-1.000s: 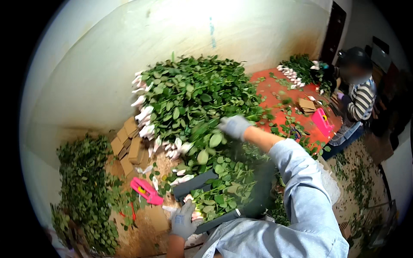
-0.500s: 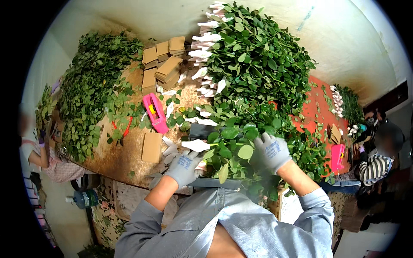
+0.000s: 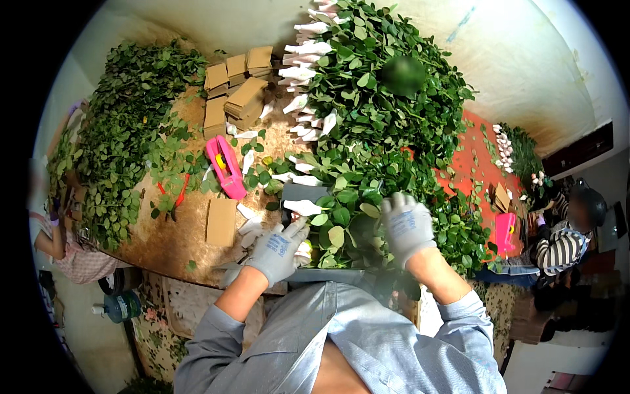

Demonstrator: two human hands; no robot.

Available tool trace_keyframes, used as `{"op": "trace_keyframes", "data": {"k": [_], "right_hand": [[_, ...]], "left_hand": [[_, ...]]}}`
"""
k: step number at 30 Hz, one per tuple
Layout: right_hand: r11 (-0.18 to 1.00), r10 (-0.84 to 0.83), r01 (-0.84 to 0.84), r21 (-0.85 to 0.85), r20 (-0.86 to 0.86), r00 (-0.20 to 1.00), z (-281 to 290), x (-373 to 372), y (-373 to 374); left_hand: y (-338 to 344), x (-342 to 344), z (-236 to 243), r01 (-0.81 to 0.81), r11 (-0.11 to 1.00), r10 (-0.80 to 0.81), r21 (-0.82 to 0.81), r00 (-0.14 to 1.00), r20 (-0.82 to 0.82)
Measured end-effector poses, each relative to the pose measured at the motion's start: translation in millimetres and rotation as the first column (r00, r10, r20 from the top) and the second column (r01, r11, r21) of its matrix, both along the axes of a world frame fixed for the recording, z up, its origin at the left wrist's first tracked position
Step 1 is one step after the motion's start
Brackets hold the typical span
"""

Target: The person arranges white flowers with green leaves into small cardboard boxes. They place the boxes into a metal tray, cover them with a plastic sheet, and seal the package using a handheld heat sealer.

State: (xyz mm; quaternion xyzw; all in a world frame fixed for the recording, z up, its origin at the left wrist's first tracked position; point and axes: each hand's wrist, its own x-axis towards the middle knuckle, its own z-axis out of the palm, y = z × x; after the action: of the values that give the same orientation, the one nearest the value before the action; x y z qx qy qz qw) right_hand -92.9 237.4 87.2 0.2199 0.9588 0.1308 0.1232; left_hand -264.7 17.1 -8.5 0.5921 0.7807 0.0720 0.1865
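My left hand [image 3: 275,253], in a grey glove, has its fingers stretched out beside a white-sleeved flower bud [image 3: 302,207] and touches more buds below it. Leafy stems [image 3: 341,226], which look like rose stems, run right from these buds across a dark grey holder [image 3: 305,194]. The holder's grey front edge [image 3: 328,275] lies close to my waist. Over the leaves at the right end, my gloved right hand [image 3: 407,226] spreads its fingers; leaves hide what lies under its palm.
A pink tape dispenser [image 3: 226,168], cardboard pieces [image 3: 220,222] and red-handled pruners [image 3: 182,190] lie left. Cardboard stacks [image 3: 244,98] stand behind. Big leafy piles [image 3: 394,85] rise at back and left [image 3: 131,125]. Co-workers [image 3: 558,246] are at both sides.
My left hand has shifted slightly off the white-sleeved bud, fingers more extended. My right hand has moved a little left and up over the leaves. The whole view has shifted slightly.
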Motion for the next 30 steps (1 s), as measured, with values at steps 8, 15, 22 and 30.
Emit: {"op": "trace_keyframes", "data": {"k": [8,15,22,30], "right_hand": [[0.896,0.314,-0.387,-0.216,-0.308,0.898,-74,-81,-37],[0.882,0.234,-0.368,-0.295,-0.404,0.884,-102,-79,-23],[0.764,0.129,-0.458,-0.454,-0.588,0.798,-114,-92,-23],[0.877,0.24,-0.379,-0.294,-0.416,0.877,-155,-87,-11]], "left_hand": [[-3,-5,2,0.04,0.997,-0.044,-0.073,0.997,-0.065],[1,-3,9,0.056,0.993,-0.054,0.106,0.998,-0.023],[9,-39,-17,0.081,0.927,-0.153,0.367,0.974,0.17],[43,-67,-38,0.209,0.912,-0.074,0.353,0.93,-0.36]]}}
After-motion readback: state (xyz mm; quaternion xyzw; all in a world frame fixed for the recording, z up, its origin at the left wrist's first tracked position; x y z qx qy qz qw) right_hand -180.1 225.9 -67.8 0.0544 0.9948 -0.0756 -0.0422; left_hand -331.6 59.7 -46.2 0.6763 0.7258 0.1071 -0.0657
